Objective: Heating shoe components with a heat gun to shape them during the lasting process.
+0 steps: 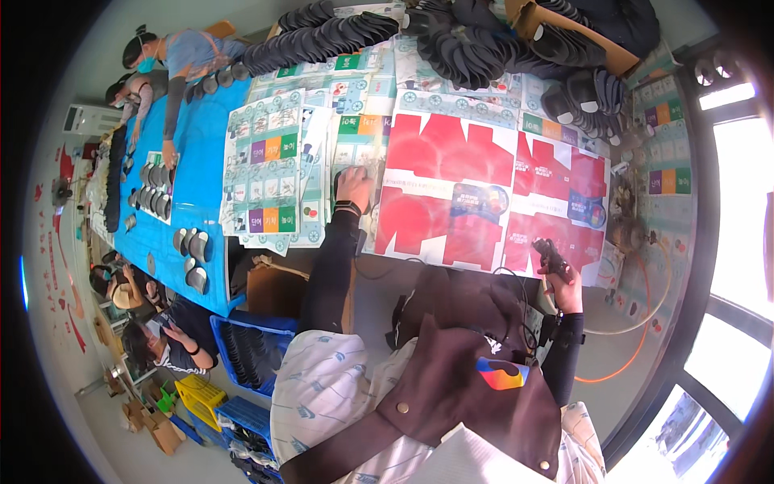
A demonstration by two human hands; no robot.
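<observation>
My right hand (567, 294) grips a dark spray gun (551, 256) by its handle, its nozzle over the near right part of the red-and-white printed sheets (447, 213). Near the left border of those sheets is my left hand (353, 189), with bent fingers around a dark piece that mostly stays hidden beneath it. Pale printed sheets (262, 161) with coloured blocks lie in overlapping layers to the left of that hand.
Piles of dark curved pads (463, 48) line the far side, beside a cardboard box (576, 32). A blue-covered table (189, 121) with more pads stands left, where co-workers sit and lean. A blue crate (254, 351) stands below it; an orange hose (637, 351) loops at right.
</observation>
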